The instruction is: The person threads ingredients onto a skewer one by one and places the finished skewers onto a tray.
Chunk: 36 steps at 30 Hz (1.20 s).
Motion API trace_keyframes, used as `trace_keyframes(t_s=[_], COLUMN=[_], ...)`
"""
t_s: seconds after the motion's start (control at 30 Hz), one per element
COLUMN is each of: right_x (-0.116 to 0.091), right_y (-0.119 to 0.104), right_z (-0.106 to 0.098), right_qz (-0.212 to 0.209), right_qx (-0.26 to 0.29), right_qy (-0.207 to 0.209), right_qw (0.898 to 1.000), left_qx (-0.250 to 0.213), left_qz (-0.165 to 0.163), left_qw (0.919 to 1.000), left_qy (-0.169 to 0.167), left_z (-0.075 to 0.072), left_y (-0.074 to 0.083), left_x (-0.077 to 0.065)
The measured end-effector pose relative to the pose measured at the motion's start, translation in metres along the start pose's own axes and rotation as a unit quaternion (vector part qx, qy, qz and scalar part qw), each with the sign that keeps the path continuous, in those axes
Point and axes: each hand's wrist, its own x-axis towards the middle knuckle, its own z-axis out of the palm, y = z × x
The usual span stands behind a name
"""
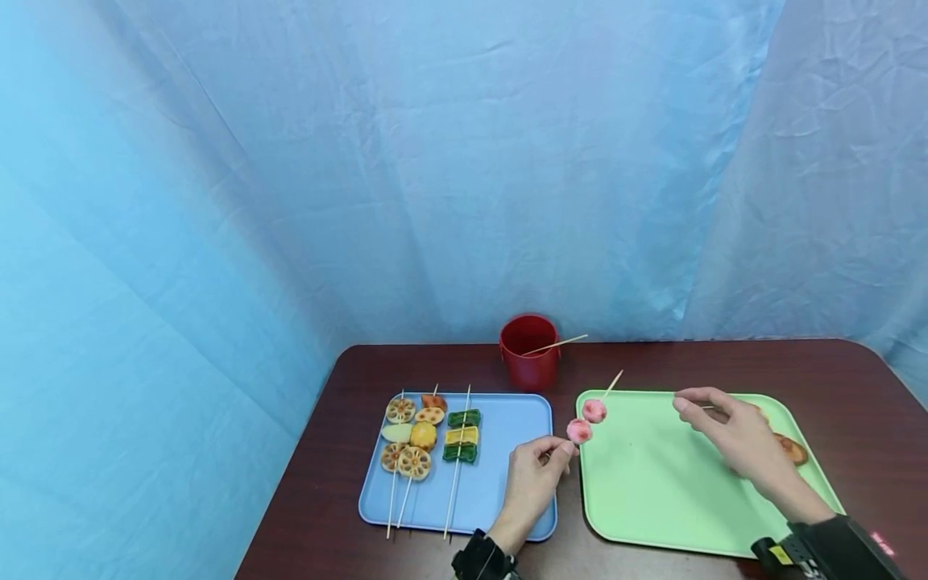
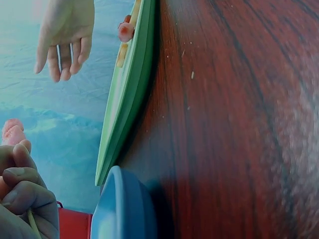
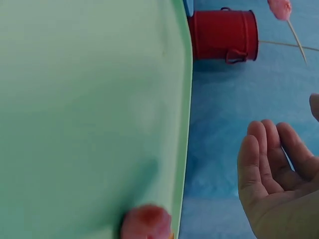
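Note:
My left hand (image 1: 532,479) pinches a skewer of pink balls (image 1: 579,432) over the gap between the two trays. Its pointed stick end sticks up beyond the balls, and in the left wrist view the stick (image 2: 33,223) also comes out below the curled fingers. Above the green tray (image 1: 652,483) hovers my right hand (image 1: 732,435), fingers extended and holding nothing. Beside that hand, partly hidden by it, a brown food piece (image 1: 790,449) lies at the tray's right side. A pink ball (image 3: 146,222) also shows on this tray in the right wrist view.
A blue tray (image 1: 500,483) on the left bears lotus-root skewers (image 1: 414,463) and a green-and-yellow skewer (image 1: 461,436). Behind the trays stands a red bucket (image 1: 531,370) with a bare stick (image 1: 561,344) leaning out. A blue cloth (image 1: 464,177) hangs behind the table.

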Motion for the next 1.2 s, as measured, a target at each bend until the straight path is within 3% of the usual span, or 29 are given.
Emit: trace_keyframes(t_s=[0.2, 0.67, 1.07, 1.2], right_x=[-0.004, -0.006, -0.006, -0.007], right_y=[0.011, 0.026, 0.037, 0.043], right_z=[-0.015, -0.03, -0.033, -0.029], right_qz=[0.019, -0.041, -0.084, -0.124], right_qx=[-0.028, -0.142, -0.267, -0.303], right_qy=[-0.038, -0.042, -0.059, -0.047], right_qw=[0.999, 0.988, 0.958, 0.944], left_qx=[0.002, 0.003, 0.008, 0.007], left_qz=[-0.003, 0.001, -0.002, -0.007], left_qw=[1.0, 1.0, 1.0, 0.9999], left_qy=[0.001, 0.001, 0.003, 0.005], left_z=[-0.001, -0.002, -0.002, -0.002], left_y=[-0.001, 0.0, 0.0, 0.0], left_x=[0.001, 0.001, 0.001, 0.001])
